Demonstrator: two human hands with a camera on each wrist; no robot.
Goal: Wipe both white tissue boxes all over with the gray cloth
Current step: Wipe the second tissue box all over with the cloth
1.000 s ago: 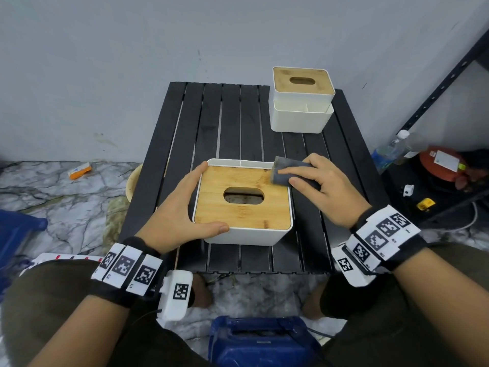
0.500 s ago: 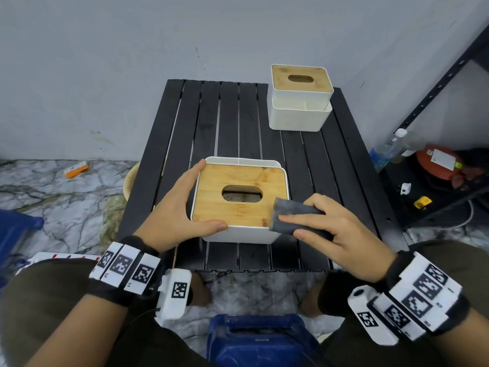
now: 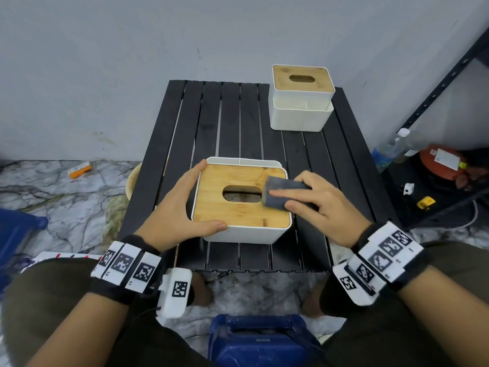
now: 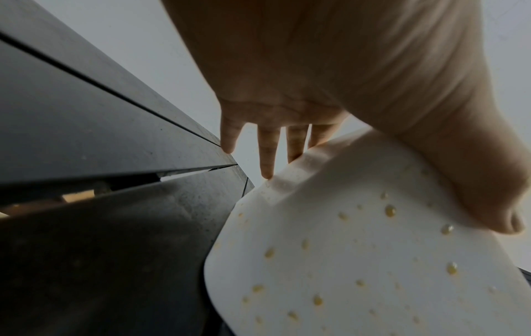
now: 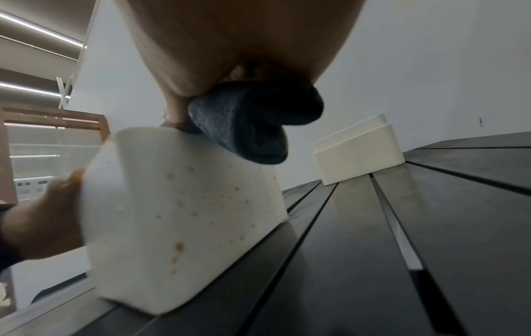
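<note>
A black slatted table (image 3: 232, 123) stands against a pale grey wall, on a marbled floor; a dark metal shelf (image 3: 428, 107) stands at its right. The near tissue box (image 3: 242, 233), white with a bamboo lid and an oval slot, sits at the table's front edge; its white side carries yellowish spots in both wrist views. What lies inside the slot cannot be told. The far tissue box (image 3: 300, 116) stands at the back right corner. The left hand (image 3: 174, 210) braces the near box, fingers straight along its left side, thumb on the front. The right hand (image 3: 321, 205) holds the folded gray cloth (image 3: 280, 193) under flat fingers on the lid's right edge; half a second ago the cloth was at the front right corner.
</note>
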